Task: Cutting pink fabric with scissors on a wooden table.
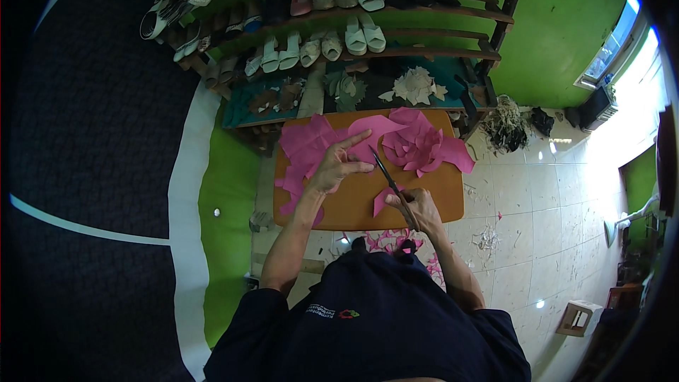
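My left hand (335, 168) is over the table, its index finger and thumb spread along a curved piece of pink sheet (382, 126) that it grips; the fingers underneath are hidden. In my right hand (420, 209) is a pair of dark scissors (391, 182), their tip reaching up to the pink sheet beside my left thumb. A small pink offcut (380, 202) lies just left of the right hand. Beyond the scissors sits a heap of petal-shaped pink pieces (417, 147). More pink sheet (309, 143) covers the table's left side.
Everything rests on a small orange-brown table (346, 213). Behind it stands a wooden rack (438, 51) of shoes and sandals, with cut scraps (417, 86) on its low shelf. Pink trimmings (392, 240) litter the floor near my feet. A dark bundle of strips (506, 126) lies at the right.
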`<state>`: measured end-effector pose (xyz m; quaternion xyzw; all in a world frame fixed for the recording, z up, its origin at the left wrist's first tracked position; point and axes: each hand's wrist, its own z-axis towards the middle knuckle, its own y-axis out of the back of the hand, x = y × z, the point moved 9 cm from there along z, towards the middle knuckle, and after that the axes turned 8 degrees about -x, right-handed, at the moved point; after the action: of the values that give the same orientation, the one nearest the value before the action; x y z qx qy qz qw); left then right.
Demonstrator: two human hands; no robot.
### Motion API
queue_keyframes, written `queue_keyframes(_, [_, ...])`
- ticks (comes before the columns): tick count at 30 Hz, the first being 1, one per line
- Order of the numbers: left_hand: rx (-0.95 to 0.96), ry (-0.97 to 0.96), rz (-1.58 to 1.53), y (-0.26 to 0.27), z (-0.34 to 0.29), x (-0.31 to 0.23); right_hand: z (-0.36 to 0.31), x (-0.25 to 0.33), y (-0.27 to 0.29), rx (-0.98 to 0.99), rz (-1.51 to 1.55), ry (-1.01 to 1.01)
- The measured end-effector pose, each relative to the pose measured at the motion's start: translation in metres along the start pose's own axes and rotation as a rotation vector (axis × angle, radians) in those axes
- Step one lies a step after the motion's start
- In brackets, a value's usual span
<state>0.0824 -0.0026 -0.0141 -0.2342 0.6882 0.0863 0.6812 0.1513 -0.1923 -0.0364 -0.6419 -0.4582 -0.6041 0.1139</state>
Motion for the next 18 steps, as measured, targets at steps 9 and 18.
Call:
queue_keyframes(9, [0.054, 0.038, 0.109, 0.007, 0.009, -0.008, -0.005, -0.010, -0.016, 0.073, 0.110, -0.013])
queue_keyframes(18, [0.107, 0.053, 0.051, -0.018, 0.001, -0.008, 0.003, -0.031, -0.034, 0.097, 0.248, -0.083])
